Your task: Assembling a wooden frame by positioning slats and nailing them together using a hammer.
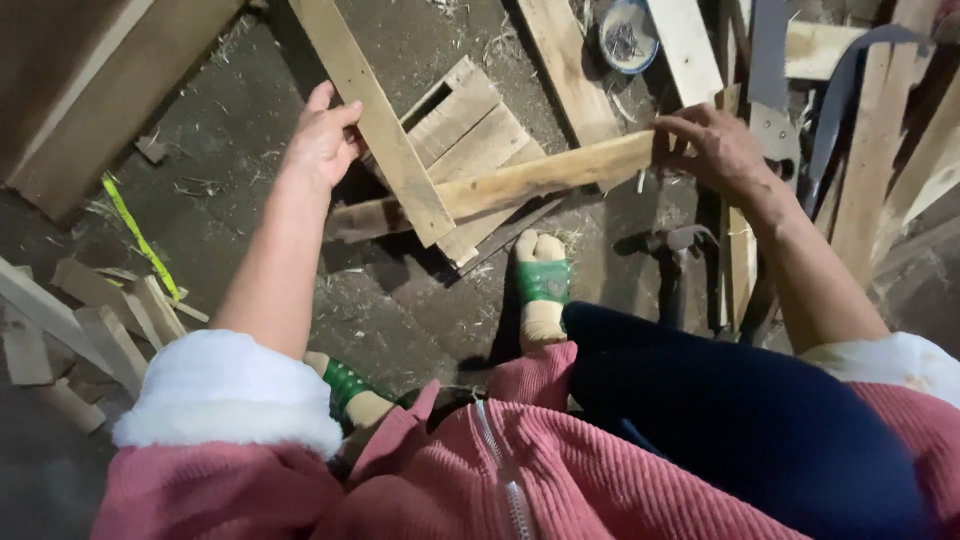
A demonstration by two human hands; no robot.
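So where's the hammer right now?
In the head view, the hammer lies on the ground right of centre, just below the right hand and right of the sandalled foot.

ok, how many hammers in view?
1. The hammer lies on the ground just below the right hand, beside the foot. More could be hidden under the planks.

Two hands: left hand (322,140), right hand (718,150); two long slats crossing between the fingers: upright slat (375,120), cross slat (520,182); one slatted panel (470,140) beneath; one hammer (675,262); one saw (770,90); one bowl (628,35); two sandalled feet (542,285).
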